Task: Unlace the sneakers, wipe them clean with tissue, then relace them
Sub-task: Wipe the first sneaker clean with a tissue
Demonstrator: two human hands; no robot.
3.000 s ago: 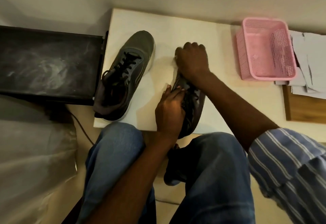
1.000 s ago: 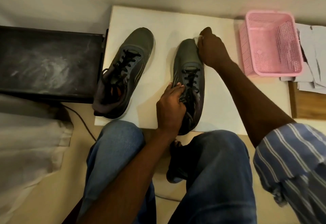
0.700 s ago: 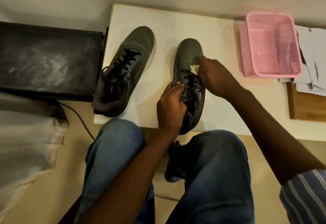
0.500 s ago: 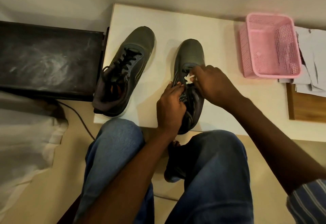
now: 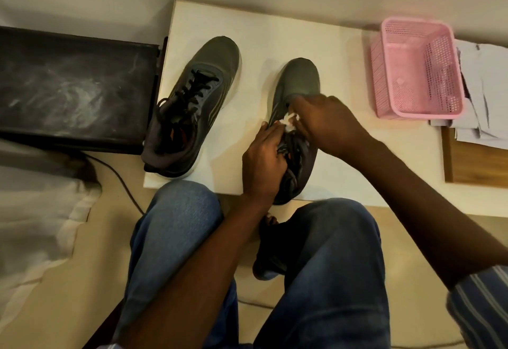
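Note:
Two dark grey sneakers with black laces stand on a white board [image 5: 264, 32]. The left sneaker [image 5: 198, 95] sits alone, laced, toe pointing away. My left hand [image 5: 264, 161] grips the right sneaker [image 5: 299, 79] at its left side, near the collar. My right hand [image 5: 327, 123] is closed on a small wad of white tissue [image 5: 288, 123] and presses it on the sneaker's lace area. The hands hide most of that sneaker's laces and tongue.
A pink plastic basket [image 5: 417, 68] stands at the board's right end, with grey papers [image 5: 483, 90] and a wooden board [image 5: 478, 161] beyond it. A black box [image 5: 74, 90] lies left of the board. A cable [image 5: 121, 180] runs on the floor. My knees in jeans [image 5: 178, 233] are below.
My right hand has come back from the right sneaker's toe to its lace area with the tissue. My left hand has kept its hold on the sneaker.

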